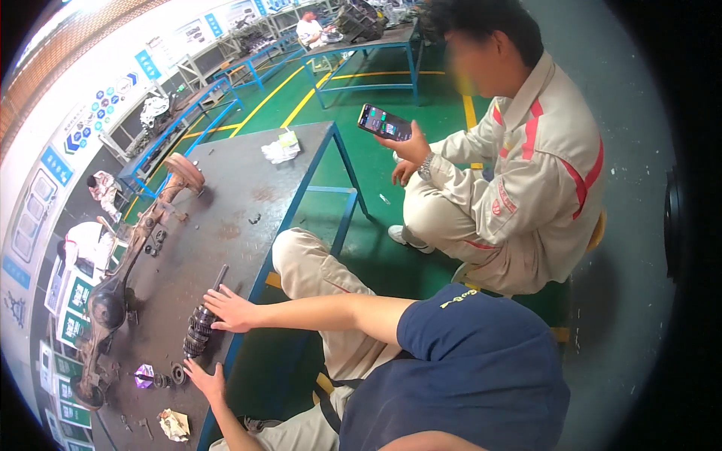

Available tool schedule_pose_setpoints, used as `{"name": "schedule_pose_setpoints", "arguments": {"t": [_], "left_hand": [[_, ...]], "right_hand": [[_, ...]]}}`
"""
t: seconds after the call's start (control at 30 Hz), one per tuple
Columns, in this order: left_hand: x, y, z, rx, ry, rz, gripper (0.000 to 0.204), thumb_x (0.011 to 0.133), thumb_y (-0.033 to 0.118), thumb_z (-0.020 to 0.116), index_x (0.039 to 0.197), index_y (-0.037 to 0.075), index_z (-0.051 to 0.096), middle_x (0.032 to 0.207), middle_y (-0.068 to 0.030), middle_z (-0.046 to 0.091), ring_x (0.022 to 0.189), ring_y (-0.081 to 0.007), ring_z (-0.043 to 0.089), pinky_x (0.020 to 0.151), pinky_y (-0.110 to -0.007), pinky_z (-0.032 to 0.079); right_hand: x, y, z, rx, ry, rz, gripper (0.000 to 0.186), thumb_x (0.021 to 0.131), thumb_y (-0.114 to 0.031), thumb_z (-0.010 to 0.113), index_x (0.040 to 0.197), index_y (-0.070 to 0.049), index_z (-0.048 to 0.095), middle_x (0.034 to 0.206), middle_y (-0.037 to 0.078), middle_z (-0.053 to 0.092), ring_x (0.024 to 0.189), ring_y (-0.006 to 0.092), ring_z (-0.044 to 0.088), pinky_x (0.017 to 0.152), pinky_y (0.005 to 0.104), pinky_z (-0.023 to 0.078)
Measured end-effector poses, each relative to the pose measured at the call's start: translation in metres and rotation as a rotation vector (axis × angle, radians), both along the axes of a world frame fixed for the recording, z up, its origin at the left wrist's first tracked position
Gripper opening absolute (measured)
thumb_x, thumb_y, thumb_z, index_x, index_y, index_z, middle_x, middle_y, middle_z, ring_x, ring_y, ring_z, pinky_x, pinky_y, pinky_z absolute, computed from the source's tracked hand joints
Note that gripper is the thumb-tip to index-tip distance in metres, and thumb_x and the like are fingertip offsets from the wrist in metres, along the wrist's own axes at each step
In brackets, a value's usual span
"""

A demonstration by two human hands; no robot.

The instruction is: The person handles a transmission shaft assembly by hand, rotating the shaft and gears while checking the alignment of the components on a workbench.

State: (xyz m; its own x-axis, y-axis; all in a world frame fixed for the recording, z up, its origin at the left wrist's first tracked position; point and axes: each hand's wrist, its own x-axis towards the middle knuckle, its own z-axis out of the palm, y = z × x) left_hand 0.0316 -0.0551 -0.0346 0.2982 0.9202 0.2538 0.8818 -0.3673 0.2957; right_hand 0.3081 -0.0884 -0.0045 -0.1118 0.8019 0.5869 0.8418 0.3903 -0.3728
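Dark, stained surface [241, 188] on a blue frame, stretching from 11 o'clock to 8 in the view; around it, a workshop with green floor [380, 165], yellow floor lines and, at 12 o'clock, another blue-framed surface [387, 39] loaded with machine parts. At 8 o'clock, near the seated side's edge, a geared shaft [198, 334], lying flat, long axis from 1 to 7 o'clock, thin bare end toward 1, gear stack toward 7. Hands apart from each other: right hand [232, 310] spread, fingers over the gear stack's upper part and hiding some of it; left hand [208, 383] loosely open by the lower end, impossible to tell whether touching. From the shaft, rusty axle [110, 308] at 9, its drum [188, 174] at 12; ring-shaped part [178, 373] and purple packet [144, 373] around 7; crumpled paper [174, 425] at 6; white-and-green packet [280, 150] at 1. At 2 o'clock in the view, seated co-worker [519, 173] holding a phone [385, 122].
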Motion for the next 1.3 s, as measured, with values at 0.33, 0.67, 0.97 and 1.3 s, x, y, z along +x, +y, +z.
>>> {"name": "schedule_pose_setpoints", "arguments": {"t": [0.33, 0.67, 0.97, 1.3], "left_hand": [[0.001, 0.056, 0.029, 0.019, -0.103, 0.036, 0.074, 0.091, 0.047, 0.053, 0.143, -0.003, 0.036, 0.149, -0.0221, 0.036, 0.141, -0.0338, 0.029, 0.117, -0.043, 0.021], [-0.017, 0.01, 0.031, 0.107, 0.069, 0.13, 0.083, 0.091, 0.051, 0.05, 0.151, 0.001, 0.021, 0.159, -0.014, 0.017, 0.148, -0.0239, 0.012, 0.118, -0.047, 0.011], [-0.033, -0.008, 0.046, 0.138, 0.005, 0.082, 0.087, 0.083, 0.044, 0.06, 0.15, 0.0, 0.024, 0.157, -0.0169, 0.022, 0.147, -0.0285, 0.016, 0.117, -0.047, 0.018], [-0.014, 0.009, 0.047, 0.031, 0.017, 0.021, 0.084, 0.077, 0.033, 0.065, 0.146, 0.0, 0.03, 0.153, -0.0178, 0.031, 0.144, -0.0292, 0.025, 0.116, -0.048, 0.022]], "right_hand": [[0.008, 0.047, 0.057, 0.084, -0.136, -0.071, 0.032, 0.086, -0.032, 0.062, 0.086, 0.001, 0.062, 0.088, 0.021, 0.059, 0.091, 0.0391, 0.056, 0.083, 0.0491, 0.044], [-0.008, 0.055, 0.023, 0.384, -0.271, -0.038, 0.051, 0.097, -0.039, 0.047, 0.115, 0.007, 0.06, 0.125, 0.023, 0.058, 0.124, 0.0348, 0.05, 0.11, 0.044, 0.032], [-0.005, 0.042, 0.055, 0.458, -0.113, 0.163, 0.028, 0.086, -0.019, 0.055, 0.1, 0.004, 0.066, 0.108, 0.02, 0.065, 0.104, 0.0351, 0.06, 0.099, 0.0438, 0.044], [0.014, 0.068, 0.022, 0.118, -0.281, -0.03, 0.044, 0.094, -0.033, 0.045, 0.121, -0.001, 0.059, 0.123, 0.018, 0.059, 0.124, 0.0319, 0.048, 0.113, 0.0467, 0.026]]}}
